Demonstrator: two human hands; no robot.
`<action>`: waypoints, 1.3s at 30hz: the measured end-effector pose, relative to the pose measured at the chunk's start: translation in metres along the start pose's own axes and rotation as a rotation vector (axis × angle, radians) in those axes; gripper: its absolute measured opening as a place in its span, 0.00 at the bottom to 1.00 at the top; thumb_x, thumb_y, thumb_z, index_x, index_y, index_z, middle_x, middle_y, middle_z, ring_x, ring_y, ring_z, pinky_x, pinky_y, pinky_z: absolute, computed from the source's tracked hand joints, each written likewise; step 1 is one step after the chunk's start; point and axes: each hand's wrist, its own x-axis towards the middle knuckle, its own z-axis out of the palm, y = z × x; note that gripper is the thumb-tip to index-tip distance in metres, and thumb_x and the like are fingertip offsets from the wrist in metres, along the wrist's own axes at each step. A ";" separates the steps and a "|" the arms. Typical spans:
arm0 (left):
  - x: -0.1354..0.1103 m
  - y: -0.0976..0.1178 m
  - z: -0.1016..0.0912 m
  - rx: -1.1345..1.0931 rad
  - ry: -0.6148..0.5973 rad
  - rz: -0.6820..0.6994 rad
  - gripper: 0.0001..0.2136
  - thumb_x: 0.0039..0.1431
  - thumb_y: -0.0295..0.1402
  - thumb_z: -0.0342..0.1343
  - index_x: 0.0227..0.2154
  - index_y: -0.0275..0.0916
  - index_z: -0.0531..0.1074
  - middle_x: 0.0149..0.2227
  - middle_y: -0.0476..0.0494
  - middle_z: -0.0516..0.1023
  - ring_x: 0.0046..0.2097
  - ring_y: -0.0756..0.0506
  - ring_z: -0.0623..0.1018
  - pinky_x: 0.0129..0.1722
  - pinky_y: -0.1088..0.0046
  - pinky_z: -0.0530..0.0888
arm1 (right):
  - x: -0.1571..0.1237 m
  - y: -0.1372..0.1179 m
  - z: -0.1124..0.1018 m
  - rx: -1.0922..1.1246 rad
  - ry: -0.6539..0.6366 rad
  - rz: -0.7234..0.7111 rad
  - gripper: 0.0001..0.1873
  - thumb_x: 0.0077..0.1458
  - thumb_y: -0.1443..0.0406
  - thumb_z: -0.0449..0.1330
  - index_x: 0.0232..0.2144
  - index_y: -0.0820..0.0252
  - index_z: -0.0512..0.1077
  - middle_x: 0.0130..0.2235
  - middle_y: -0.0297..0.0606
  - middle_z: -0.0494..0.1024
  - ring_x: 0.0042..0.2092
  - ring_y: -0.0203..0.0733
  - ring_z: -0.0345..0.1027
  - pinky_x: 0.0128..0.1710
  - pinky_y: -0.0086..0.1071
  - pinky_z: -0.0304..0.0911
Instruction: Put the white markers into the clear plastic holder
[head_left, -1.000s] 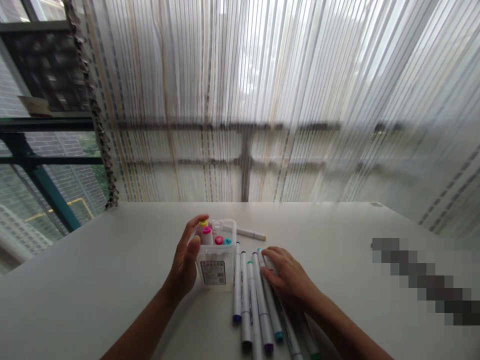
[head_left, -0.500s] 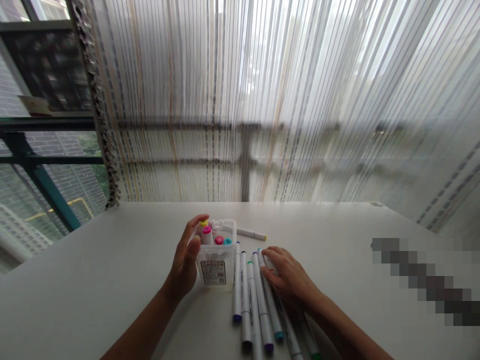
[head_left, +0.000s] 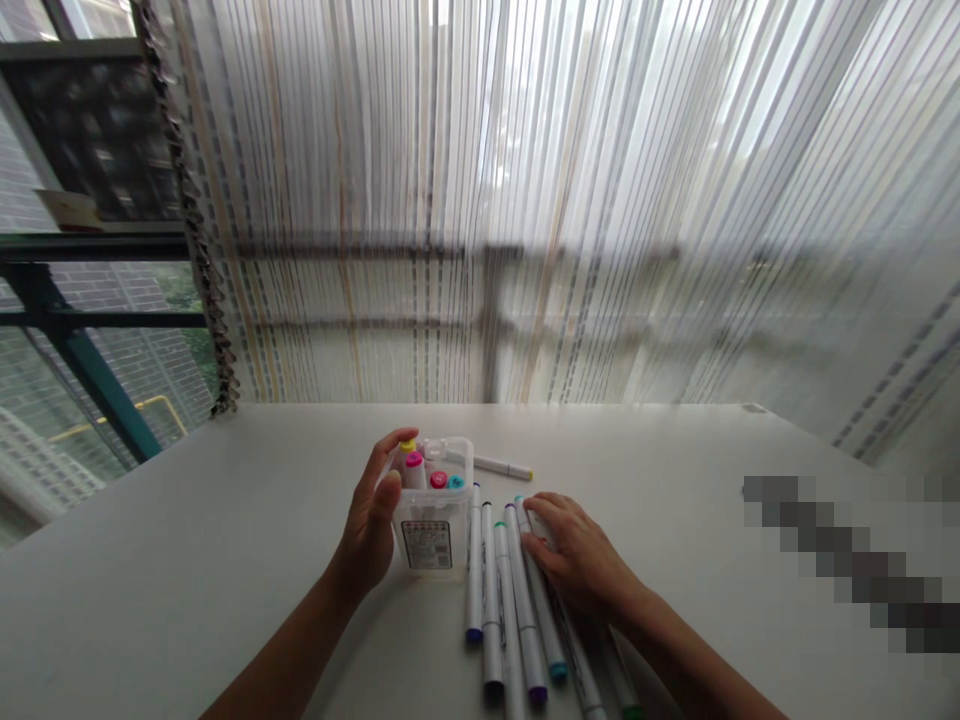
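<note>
A clear plastic box with a printed label stands upright on the table. My left hand is wrapped round its left side, forefinger on the far rim, thumb at the near corner. Inside are several markers with yellow, pink, red and blue caps. To the right of the box lie several white markers in a rough row, with blue, black, green, purple and teal ends. My right hand is on the row's right part. Its fingers and thumb close round a white marker, mostly hidden under the hand.
One white marker with a yellow end lies behind the box. All of this rests on a white table. A striped sheer curtain hangs beyond its far edge. A blurred-out dark patch sits at the right.
</note>
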 end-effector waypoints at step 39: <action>-0.001 0.004 0.002 0.022 0.001 0.012 0.24 0.53 0.52 0.46 0.48 0.42 0.62 0.43 0.44 0.70 0.36 0.44 0.72 0.31 0.71 0.67 | 0.000 0.000 0.000 -0.022 0.001 -0.006 0.18 0.52 0.65 0.51 0.45 0.63 0.67 0.48 0.45 0.69 0.51 0.45 0.59 0.53 0.37 0.53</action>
